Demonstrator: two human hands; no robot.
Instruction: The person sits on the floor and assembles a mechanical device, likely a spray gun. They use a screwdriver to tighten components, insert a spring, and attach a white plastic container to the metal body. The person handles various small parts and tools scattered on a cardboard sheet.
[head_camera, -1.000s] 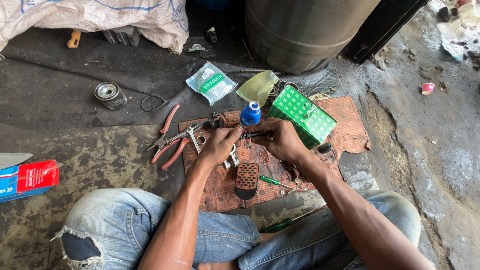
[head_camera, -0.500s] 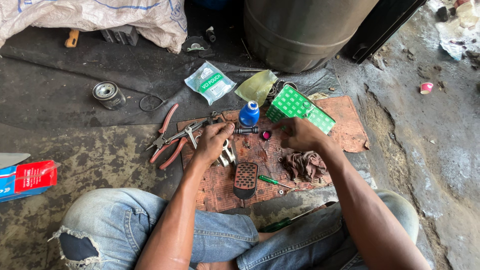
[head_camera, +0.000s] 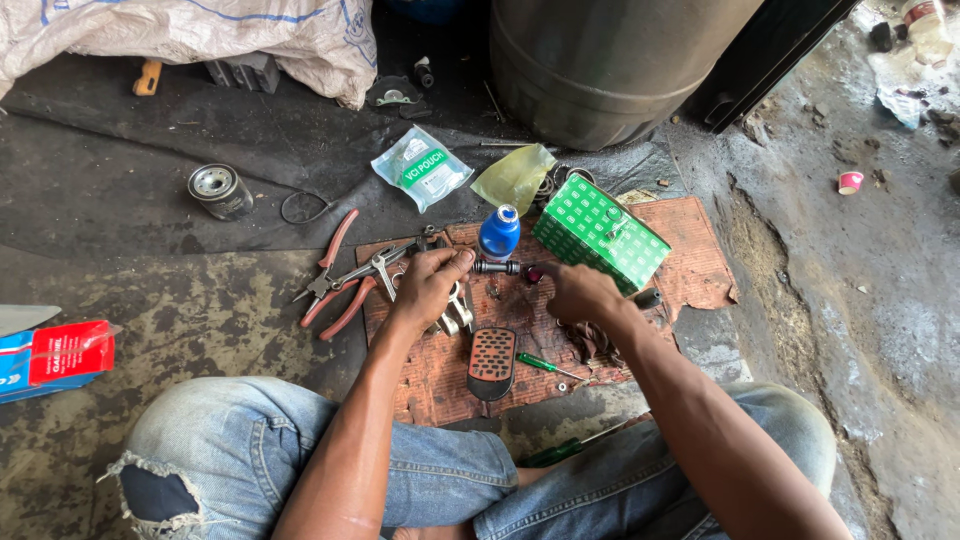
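Note:
My left hand (head_camera: 432, 283) grips a small dark metal shaft (head_camera: 497, 267) that sticks out to the right, held just above a reddish-brown mat (head_camera: 690, 265). My right hand (head_camera: 580, 293) closes on the shaft's other end, where a small red piece (head_camera: 533, 274) shows. A blue bottle with a white cap (head_camera: 498, 232) stands right behind the shaft. Shiny metal parts (head_camera: 458, 312) lie under my left hand. A dark rag (head_camera: 597, 343) lies beneath my right wrist.
Red-handled pliers (head_camera: 335, 275) lie left of the mat, and a green box (head_camera: 600, 232) sits at its back. A black perforated pedal pad (head_camera: 492, 362) and a green screwdriver (head_camera: 545, 366) rest near my knees. A clear pouch (head_camera: 423, 167), a round filter (head_camera: 218, 190) and a large drum (head_camera: 610, 60) stand farther back.
My right hand has let the dark rag drop onto the mat and moved to the right end of the shaft. My left hand has stayed on the shaft.

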